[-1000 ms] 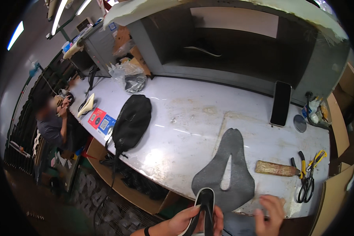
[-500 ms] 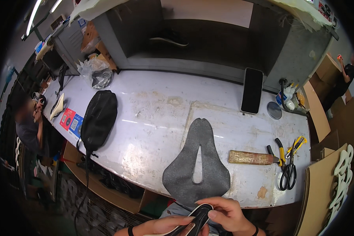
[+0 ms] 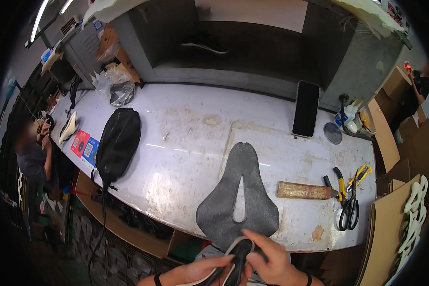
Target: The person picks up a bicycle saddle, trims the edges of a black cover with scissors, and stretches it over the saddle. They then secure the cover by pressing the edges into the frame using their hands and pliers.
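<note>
Both my hands hold a black saddle shell with a pale edge [image 3: 237, 260] at the bottom of the view, just below the table's front edge. My left hand [image 3: 202, 270] grips its lower part. My right hand [image 3: 267, 260] is closed on its upper end, fingers over the rim. On the white worktable [image 3: 186, 143] right in front of them lies a flat grey saddle-shaped foam pad with a long slot [image 3: 237, 198].
A black bag [image 3: 118, 143] lies at the table's left, a phone [image 3: 305, 108] stands at the back. A wooden-handled tool [image 3: 305, 190], pliers [image 3: 348, 183] and scissors [image 3: 350, 212] lie at the right. Another person [image 3: 33, 152] works at far left. Cardboard [image 3: 391, 143] stands right.
The view has swung so the table sits more centred. My right hand, apart from the shell a second ago, now grips it together with the left.
</note>
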### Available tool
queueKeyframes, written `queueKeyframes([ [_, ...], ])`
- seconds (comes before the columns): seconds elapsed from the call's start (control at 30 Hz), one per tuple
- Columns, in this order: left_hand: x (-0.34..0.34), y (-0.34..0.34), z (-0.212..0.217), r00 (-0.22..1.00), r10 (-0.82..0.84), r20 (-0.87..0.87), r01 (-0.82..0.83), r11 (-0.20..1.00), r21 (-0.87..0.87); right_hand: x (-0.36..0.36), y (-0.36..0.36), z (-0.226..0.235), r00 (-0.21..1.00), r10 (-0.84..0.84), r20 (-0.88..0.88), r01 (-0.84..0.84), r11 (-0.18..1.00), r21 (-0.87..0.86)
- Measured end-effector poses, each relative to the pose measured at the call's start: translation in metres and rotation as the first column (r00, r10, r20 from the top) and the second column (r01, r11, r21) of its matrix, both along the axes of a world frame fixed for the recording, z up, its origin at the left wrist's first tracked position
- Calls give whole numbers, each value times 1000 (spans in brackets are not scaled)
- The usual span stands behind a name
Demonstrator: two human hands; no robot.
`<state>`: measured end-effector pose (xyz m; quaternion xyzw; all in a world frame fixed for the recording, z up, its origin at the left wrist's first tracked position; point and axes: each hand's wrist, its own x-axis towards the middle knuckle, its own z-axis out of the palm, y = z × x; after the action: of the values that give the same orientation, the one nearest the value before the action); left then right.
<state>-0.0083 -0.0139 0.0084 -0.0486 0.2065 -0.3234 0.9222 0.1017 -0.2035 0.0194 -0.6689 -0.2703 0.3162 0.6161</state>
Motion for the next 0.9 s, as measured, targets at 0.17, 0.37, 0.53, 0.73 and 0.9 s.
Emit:
queueKeyframes([
  [0.17, 19, 14, 15, 764, 434, 477, -631, 655, 415, 1, 0, 15, 808, 29, 588, -163, 971, 177],
  [0.37, 28, 15, 4, 748, 468, 470, -654, 636, 409, -8, 22, 26, 581, 22, 813, -103, 994, 46],
  [0.53, 40, 21, 1, 826, 248, 507, -465, 807, 363, 3, 21, 32, 640, 64, 766, -172, 983, 62],
  [0.73, 81, 42, 37, 900, 47, 433, -371, 602, 707, 3, 6, 12, 629, -24, 777, -55, 996, 76],
  [0.9, 148, 130, 24, 584, -630, 512, -740, -154, 655, 32, -1, 13, 657, -72, 750, 196, 977, -78],
])
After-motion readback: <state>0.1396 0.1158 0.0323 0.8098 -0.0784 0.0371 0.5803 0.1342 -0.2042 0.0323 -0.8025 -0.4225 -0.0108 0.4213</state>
